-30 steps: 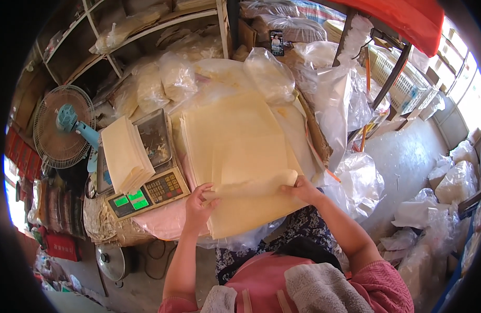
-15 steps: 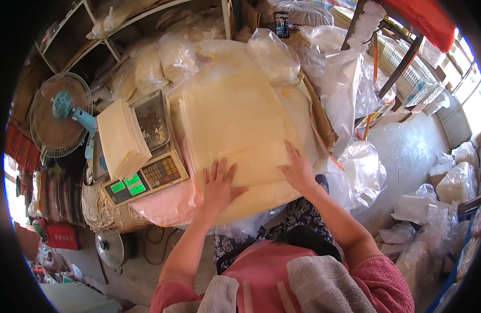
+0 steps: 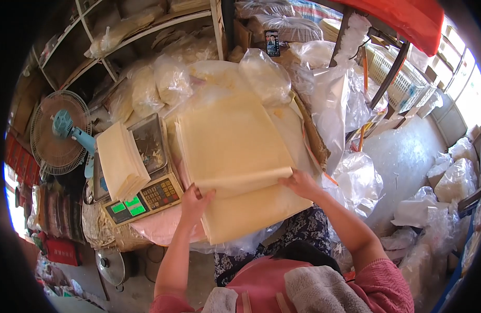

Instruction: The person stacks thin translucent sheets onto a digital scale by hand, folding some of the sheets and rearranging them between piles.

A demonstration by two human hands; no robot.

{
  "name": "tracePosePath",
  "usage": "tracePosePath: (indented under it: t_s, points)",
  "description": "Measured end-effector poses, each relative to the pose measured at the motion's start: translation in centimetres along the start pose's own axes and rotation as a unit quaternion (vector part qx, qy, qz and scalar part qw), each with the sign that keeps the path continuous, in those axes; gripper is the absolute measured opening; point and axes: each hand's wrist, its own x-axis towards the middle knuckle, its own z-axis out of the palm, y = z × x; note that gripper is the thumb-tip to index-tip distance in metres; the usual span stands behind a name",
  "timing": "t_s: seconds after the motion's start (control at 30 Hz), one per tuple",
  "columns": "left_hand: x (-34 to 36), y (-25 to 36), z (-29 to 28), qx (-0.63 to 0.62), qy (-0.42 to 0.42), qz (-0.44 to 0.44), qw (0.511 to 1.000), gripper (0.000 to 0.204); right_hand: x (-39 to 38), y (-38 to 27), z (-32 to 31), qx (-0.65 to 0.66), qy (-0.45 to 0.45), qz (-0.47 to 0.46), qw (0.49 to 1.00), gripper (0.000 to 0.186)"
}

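In front of me lies a broad stack of thin, pale-yellow sheets, like paper or dried skins; I cannot tell which. A sheet's near edge is lifted and curled into a band across the stack. My left hand pinches that edge at its left end, fingers closed. At the right end my right hand grips the same edge between thumb and fingers. Below the band, more of the yellow stack shows. To the left, a folded bundle of similar sheets rests on a digital scale with a lit green display.
Clear plastic bags of pale material sit behind the stack. A phone stands beyond them. At the left is a blue fan; a pot lid lies low below the scale. White baskets stand at the far right.
Both hands lay flat with fingers spread on the stack; now they grip a sheet's near edge, raised and curled. My left hand has shifted left and nearer. The view has shifted slightly.
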Motion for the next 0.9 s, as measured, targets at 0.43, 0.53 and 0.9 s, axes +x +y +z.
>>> tracePosePath:
  t_s: [0.43, 0.53, 0.9]
  points:
    - [4.8, -4.4, 6.2, 0.524, 0.064, 0.193, 0.827, 0.073, 4.4, -4.2, 2.2, -0.248, 0.237, -0.187, 0.920, 0.059]
    - [4.7, -3.8, 6.5, 0.523, 0.064, 0.210, 0.824, 0.073, 5.3, -1.6, 3.8, -0.360, 0.179, -0.241, 0.883, 0.057]
    - [0.2, -4.9, 6.1, -0.113, 0.150, 0.048, 0.981, 0.093, -0.5, -6.9, 9.8, -0.312, 0.109, -0.137, 0.934, 0.058]
